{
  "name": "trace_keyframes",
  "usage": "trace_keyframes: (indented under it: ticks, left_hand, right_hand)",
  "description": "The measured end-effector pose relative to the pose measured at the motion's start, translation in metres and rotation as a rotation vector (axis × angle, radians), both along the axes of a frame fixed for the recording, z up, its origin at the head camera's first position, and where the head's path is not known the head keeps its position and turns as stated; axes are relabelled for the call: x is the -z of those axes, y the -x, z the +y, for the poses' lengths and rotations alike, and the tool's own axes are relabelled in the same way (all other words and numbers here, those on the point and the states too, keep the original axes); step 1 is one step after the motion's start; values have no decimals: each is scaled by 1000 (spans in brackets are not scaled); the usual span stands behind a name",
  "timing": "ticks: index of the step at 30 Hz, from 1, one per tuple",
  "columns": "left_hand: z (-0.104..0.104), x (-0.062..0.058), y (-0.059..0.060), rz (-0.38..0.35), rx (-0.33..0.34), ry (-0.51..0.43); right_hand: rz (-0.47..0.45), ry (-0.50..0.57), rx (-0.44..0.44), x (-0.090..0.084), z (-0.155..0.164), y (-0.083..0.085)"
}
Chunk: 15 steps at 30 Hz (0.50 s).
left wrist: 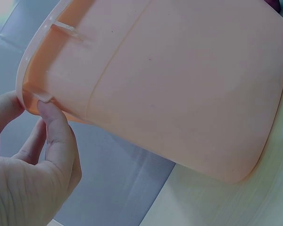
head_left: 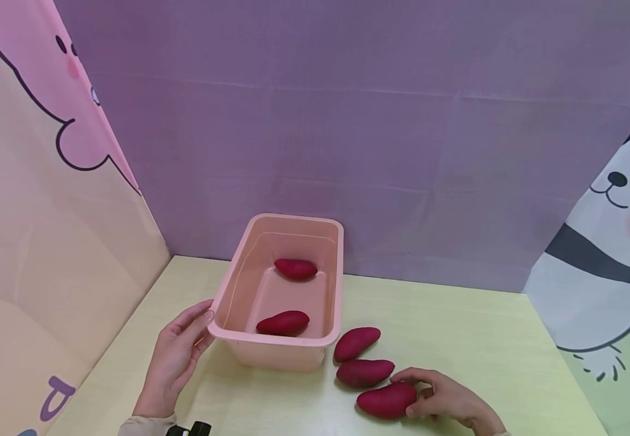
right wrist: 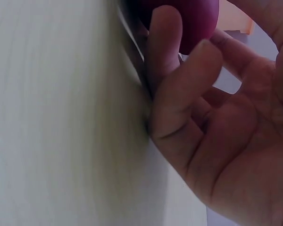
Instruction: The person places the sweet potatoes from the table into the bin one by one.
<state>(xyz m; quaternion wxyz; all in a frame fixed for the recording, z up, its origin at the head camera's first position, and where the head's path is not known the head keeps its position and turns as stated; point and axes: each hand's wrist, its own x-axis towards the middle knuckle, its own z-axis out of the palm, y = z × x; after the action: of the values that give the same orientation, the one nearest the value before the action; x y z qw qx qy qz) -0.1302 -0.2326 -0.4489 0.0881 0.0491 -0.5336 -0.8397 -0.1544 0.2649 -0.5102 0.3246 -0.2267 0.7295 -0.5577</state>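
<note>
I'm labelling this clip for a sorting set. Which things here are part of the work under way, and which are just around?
In the work:
pink tub, left hand at its rim
two sweet potatoes inside
three sweet potatoes on the table
right hand gripping the nearest one

Just around:
cartoon backdrop panels
purple backdrop
</note>
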Motion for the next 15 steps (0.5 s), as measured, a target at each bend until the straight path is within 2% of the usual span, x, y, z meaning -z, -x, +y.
trace_keyframes:
  ticks: [11, 15]
  left_hand:
    - [-2, 0, 1, -1, 3, 9]
    - [-1, 0, 0, -13, 2, 13]
  right_hand:
    - [-13, -2, 10, 0, 0, 0]
    - [-42, 60, 18, -2, 1, -1]
